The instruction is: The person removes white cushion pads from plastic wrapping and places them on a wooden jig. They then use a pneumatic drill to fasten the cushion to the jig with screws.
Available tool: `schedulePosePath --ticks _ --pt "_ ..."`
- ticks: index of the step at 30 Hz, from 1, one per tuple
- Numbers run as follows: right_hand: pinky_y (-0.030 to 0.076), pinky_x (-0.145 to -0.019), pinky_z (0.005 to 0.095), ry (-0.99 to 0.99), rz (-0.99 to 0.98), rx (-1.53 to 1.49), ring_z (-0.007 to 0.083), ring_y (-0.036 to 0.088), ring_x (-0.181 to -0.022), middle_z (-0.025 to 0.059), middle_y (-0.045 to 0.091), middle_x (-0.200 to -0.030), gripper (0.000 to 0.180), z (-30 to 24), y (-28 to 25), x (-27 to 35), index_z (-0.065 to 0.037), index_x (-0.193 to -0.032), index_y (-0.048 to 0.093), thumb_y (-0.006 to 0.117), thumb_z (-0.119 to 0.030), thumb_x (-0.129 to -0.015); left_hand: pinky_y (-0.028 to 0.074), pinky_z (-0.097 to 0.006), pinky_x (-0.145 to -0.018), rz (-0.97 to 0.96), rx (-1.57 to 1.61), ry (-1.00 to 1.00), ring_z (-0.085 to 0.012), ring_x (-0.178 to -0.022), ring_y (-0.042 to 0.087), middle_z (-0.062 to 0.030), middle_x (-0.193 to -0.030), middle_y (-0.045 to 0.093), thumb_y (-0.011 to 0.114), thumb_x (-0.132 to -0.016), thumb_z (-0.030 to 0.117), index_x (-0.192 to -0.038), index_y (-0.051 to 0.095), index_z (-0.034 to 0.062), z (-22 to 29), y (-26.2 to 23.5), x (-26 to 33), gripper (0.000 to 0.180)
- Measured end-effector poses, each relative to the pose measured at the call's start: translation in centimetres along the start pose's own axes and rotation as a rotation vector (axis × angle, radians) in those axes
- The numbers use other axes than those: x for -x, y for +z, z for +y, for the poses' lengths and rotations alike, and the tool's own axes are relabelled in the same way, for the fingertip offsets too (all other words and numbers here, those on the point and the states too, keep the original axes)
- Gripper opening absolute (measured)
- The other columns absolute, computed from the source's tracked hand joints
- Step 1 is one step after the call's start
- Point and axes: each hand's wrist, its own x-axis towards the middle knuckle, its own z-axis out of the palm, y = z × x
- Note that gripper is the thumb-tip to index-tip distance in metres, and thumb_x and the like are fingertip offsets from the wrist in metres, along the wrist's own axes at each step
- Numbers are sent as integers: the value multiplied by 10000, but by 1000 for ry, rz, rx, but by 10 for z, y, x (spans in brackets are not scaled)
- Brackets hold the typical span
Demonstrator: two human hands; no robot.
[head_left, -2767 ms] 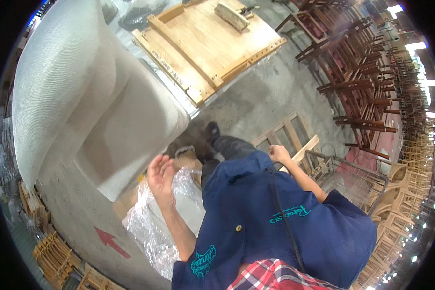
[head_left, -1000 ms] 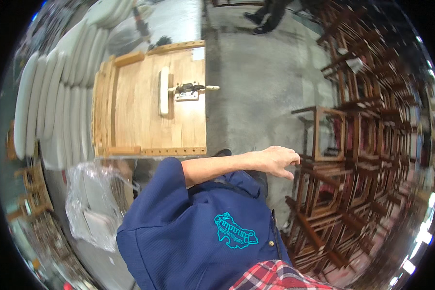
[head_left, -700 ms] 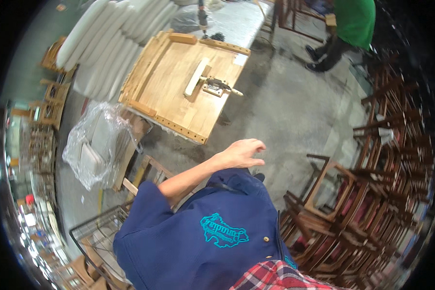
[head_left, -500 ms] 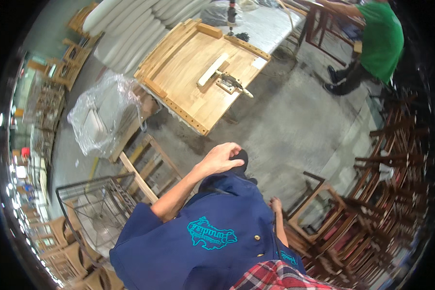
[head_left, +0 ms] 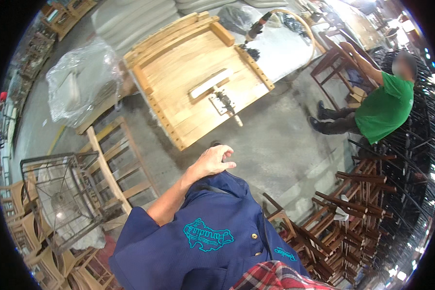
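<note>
Head view: an empty, bare left hand (head_left: 210, 161) is held apart from a pale, flat wooden bench (head_left: 171, 92).
Its fingers (head_left: 224, 151) are loosely curled, with the thumb parted from them and nothing gripped; the state of the right hand's fingers cannot be told. From the left hand, the bench is seen at twelve o'clock, edged by raised wooden strips; on it are carried a straight cream-coloured bar (head_left: 210, 83) and, just beside that, a black metal lever clamp (head_left: 223, 100) on a pale plate. A bundle wrapped in clear plastic (head_left: 84, 79) is seen at ten o'clock, and a slatted wooden pallet (head_left: 107, 166) at nine. Between two and three, a co-worker in a green shirt (head_left: 386, 108) is seen. Dark brown wooden chair frames (head_left: 362, 177) are stacked at four.
</note>
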Motion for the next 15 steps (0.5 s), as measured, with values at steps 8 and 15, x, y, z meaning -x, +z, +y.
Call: schedulePosePath --ticks 8,15 --pt "534 -909 480 -71 50 263 377 695 -1049 215 735 -1149 482 -72 -18 -81 -52 -1242 693 510 -432 -1008 558 -383 -919 170 -102 67 -271 -1062 683 -153 -1155 700 800 -855 297 -1278 633 16 21 -86 -106 534" --pt "500 -952 547 -443 -127 693 513 632 -1090 305 684 -1130 527 -223 -25 -120 -12 -1102 712 421 -443 -1018 557 -398 -906 486 -25 -145 -286 -1066 672 -181 -1166 687 804 -863 299 -1252 627 -9 -35 -139 -73 527"
